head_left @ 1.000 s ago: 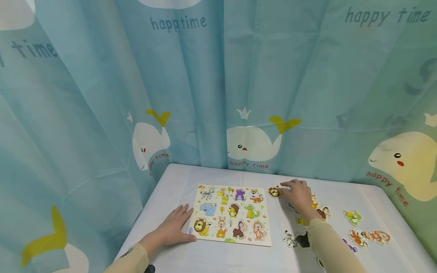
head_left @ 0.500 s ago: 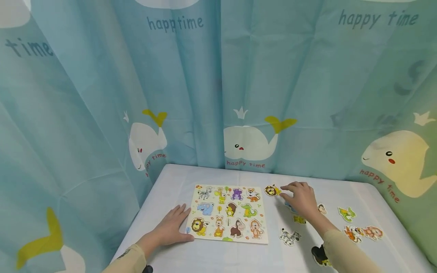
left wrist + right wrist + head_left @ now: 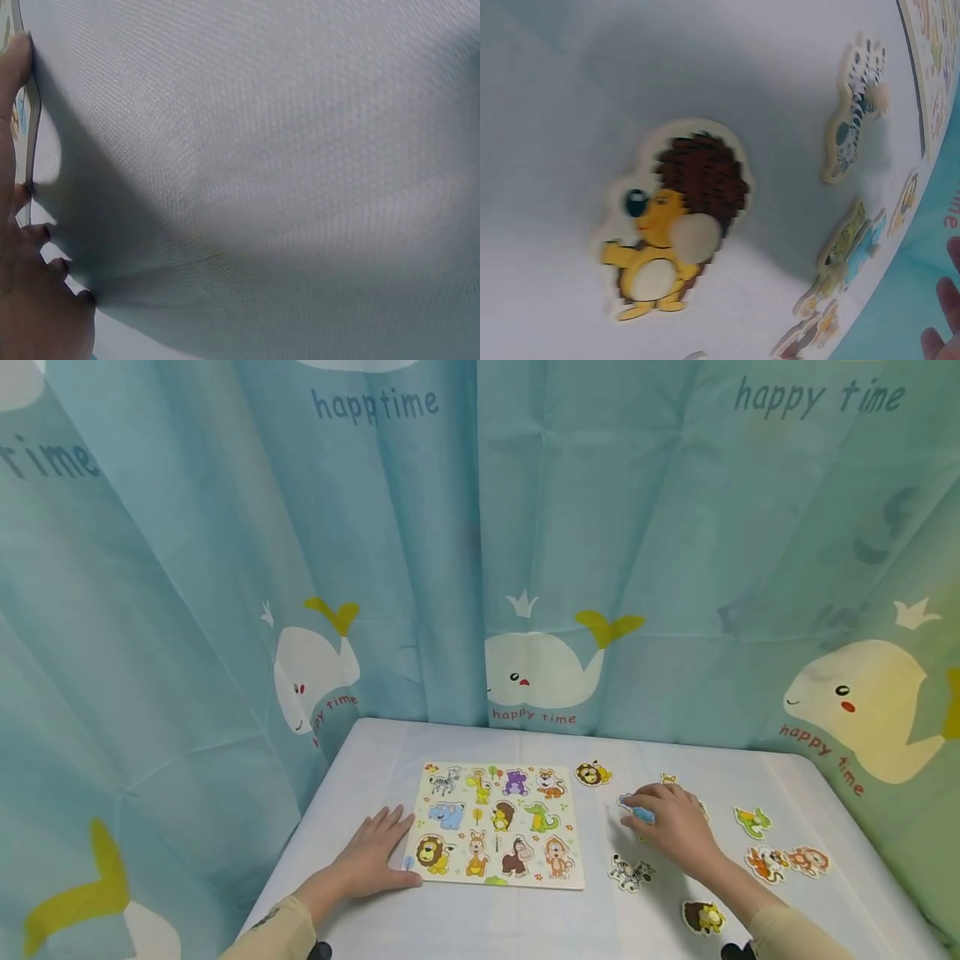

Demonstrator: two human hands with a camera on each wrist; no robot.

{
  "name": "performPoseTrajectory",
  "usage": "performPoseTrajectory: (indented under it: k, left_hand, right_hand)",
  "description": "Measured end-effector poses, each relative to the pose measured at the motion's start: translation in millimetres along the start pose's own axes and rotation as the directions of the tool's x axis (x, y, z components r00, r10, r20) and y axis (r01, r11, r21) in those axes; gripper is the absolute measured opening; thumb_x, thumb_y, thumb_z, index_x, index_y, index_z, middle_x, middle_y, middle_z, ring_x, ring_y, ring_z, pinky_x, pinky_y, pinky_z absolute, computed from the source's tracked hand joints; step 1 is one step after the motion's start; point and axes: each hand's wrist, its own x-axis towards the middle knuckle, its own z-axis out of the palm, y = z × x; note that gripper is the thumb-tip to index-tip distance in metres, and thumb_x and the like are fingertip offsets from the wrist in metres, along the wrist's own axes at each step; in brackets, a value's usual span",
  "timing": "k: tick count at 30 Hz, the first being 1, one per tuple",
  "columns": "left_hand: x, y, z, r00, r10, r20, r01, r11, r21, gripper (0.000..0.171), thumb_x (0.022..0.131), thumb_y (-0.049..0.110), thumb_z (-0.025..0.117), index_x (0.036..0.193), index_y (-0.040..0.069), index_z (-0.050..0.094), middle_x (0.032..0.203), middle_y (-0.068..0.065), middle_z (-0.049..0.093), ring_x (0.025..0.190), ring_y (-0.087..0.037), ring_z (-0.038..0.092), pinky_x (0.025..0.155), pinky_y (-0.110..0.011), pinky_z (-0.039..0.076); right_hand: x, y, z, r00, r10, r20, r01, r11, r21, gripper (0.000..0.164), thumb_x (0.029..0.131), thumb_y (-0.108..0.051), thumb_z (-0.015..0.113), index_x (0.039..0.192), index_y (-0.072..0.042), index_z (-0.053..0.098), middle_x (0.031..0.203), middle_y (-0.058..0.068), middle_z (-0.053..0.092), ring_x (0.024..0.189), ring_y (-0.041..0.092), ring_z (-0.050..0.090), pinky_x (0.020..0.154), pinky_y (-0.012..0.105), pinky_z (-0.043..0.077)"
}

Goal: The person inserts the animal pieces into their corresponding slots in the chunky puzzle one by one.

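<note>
A puzzle board (image 3: 491, 841) printed with animals lies on the white table. My left hand (image 3: 367, 860) rests flat at its left side, fingers spread, thumb at the lower left corner; the left wrist view shows the fingers (image 3: 21, 64) along the board's edge. Over the loose pieces is my right hand (image 3: 675, 827), its fingertips close to a blue elephant piece (image 3: 640, 814). The right wrist view has these fingers (image 3: 949, 304) apart from the elephant piece (image 3: 864, 251), which lies beside a giraffe piece (image 3: 840, 251). Beyond the hand lies a lion piece (image 3: 592, 773).
A knobbed hedgehog piece (image 3: 682, 217) and a zebra piece (image 3: 631, 873) lie nearer me. Further right are a crocodile piece (image 3: 752, 822), a tiger piece (image 3: 767, 863) and a monkey piece (image 3: 808, 861). A blue curtain (image 3: 420, 568) hangs behind the table.
My right hand has left the lion piece at the back and moved toward me, to the elephant piece. The hedgehog piece has come fully into view. My left hand stays by the board.
</note>
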Motion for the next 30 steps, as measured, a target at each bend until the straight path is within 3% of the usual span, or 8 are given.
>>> performPoseTrajectory:
  k: [14, 22, 30]
  left_hand:
    - [1.5, -1.2, 0.2, 1.000, 0.000, -0.001, 0.000, 1.000, 0.002, 0.110, 0.075, 0.070, 0.078, 0.158, 0.009, 0.040, 0.166, -0.016, 0.027, 0.154, -0.041, 0.017, 0.124, -0.060, 0.014]
    - [1.3, -2.6, 1.3, 1.000, 0.001, -0.003, -0.001, 1.000, 0.015, 0.110, 0.075, 0.071, 0.078, 0.158, 0.010, 0.040, 0.166, -0.016, 0.027, 0.154, -0.040, 0.017, 0.124, -0.060, 0.014]
    - [1.7, -3.1, 1.8, 1.000, 0.012, -0.005, -0.012, 1.000, 0.012, 0.110, 0.075, 0.072, 0.076, 0.158, 0.009, 0.039, 0.166, -0.017, 0.027, 0.154, -0.041, 0.017, 0.124, -0.061, 0.014]
  right_hand:
    - [-44, -10, 0, 0.993, 0.040, 0.108, -0.037, 0.999, -0.025, 0.027, 0.081, -0.032, 0.087, 0.104, -0.019, 0.081, 0.109, 0.001, 0.071, 0.108, 0.032, 0.062, 0.093, 0.061, 0.048]
    - [-60, -13, 12, 0.997, 0.070, 0.043, -0.068, 0.996, -0.054, 0.021, 0.074, -0.034, 0.091, 0.090, -0.026, 0.080, 0.093, -0.013, 0.062, 0.091, 0.015, 0.052, 0.080, 0.048, 0.045]
    - [-63, -18, 20, 0.993, 0.117, 0.030, -0.115, 0.991, -0.073, 0.018, 0.073, -0.036, 0.091, 0.080, -0.030, 0.076, 0.089, -0.013, 0.057, 0.089, 0.017, 0.050, 0.074, 0.043, 0.042]
